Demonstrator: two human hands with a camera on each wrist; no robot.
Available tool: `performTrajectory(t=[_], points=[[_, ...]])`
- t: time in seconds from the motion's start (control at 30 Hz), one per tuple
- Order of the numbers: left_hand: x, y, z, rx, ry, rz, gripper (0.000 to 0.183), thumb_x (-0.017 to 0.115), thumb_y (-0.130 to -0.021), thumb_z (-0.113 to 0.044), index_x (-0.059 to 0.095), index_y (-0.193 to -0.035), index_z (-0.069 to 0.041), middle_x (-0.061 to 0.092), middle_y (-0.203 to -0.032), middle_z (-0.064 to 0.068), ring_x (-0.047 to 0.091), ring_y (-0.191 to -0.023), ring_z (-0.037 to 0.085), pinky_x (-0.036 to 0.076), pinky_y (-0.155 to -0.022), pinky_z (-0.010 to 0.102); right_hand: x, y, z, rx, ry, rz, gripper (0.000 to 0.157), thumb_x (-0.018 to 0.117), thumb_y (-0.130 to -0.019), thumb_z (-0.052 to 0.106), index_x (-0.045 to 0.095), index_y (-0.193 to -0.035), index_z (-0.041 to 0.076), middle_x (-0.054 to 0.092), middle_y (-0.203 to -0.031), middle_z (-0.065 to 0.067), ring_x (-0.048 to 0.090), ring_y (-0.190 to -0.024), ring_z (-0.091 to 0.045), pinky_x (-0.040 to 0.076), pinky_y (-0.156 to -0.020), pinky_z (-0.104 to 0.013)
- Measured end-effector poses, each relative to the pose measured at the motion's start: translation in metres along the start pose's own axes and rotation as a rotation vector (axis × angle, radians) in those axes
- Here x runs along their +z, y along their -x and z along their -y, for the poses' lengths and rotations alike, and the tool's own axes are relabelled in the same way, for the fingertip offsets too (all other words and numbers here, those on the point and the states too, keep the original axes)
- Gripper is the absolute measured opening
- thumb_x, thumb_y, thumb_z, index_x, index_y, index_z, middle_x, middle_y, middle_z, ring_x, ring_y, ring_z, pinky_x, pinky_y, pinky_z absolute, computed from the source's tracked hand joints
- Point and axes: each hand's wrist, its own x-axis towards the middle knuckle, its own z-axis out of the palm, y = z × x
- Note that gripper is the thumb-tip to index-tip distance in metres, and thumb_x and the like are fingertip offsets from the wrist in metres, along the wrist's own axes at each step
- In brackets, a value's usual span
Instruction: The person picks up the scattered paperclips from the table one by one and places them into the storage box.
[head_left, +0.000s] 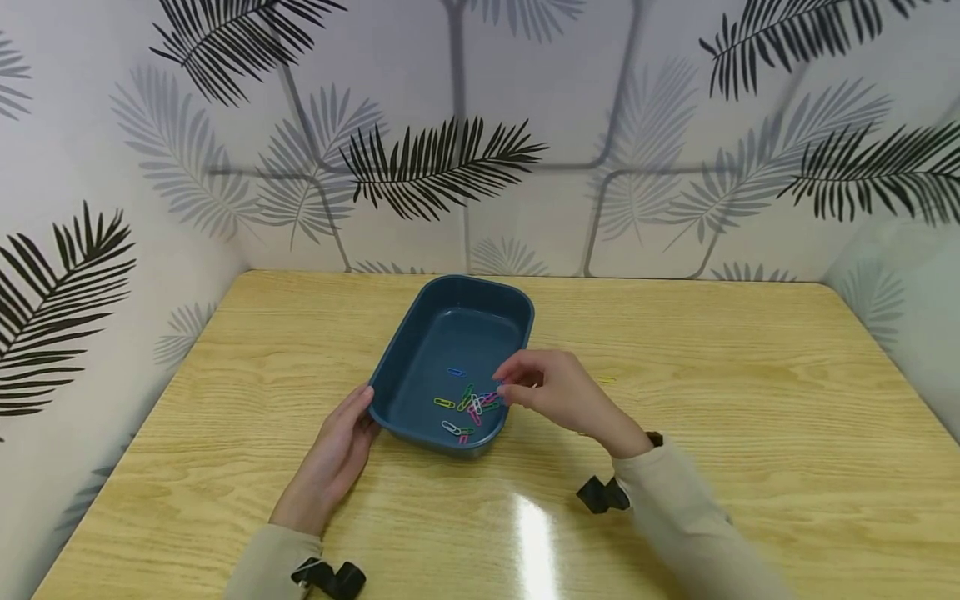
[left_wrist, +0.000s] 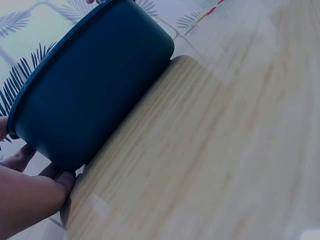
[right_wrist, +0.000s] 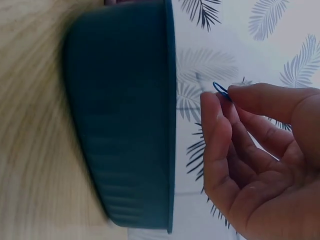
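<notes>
A dark teal plastic basin [head_left: 397,367] stands on the wooden table, with several colourful paper clips [head_left: 444,402] scattered on its floor, mostly near the front right. My left hand [head_left: 333,458] holds the basin's front left corner, one fingertip at the rim and other fingers against the outer wall and low edge [left_wrist: 65,182]. Above the basin's right rim, my right hand [head_left: 555,396] pinches a blue paper clip [right_wrist: 220,90] between thumb and fingertips. In the head view that clip is mostly covered by the fingers.
To the right of the basin a yellow paper clip [head_left: 607,380] lies on the table [head_left: 750,375]. Part of another clip [head_left: 582,433] shows under the right wrist. A wall [head_left: 525,225] with a leaf pattern stands behind the table's far edge.
</notes>
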Motion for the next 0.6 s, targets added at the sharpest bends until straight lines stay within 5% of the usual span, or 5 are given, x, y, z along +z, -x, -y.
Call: performTrajectory(t=[0.6], points=[[0.001,-0.001,0.000,-0.001,0.010,-0.016,0.047,0.033,-0.108,-0.016,0.024,-0.149,0.005,0.031,-0.146,0.011,0.034,-0.130,0.015,0.028,-0.107,0.027,0.020,-0.001,0.001,-0.035,0.008,-0.006,0.010,0.068,-0.089,0.005,0.069,-0.098,0.001,0.066,-0.084,-0.001,0.060,-0.075,-0.013,0.050,-0.064,-0.028]])
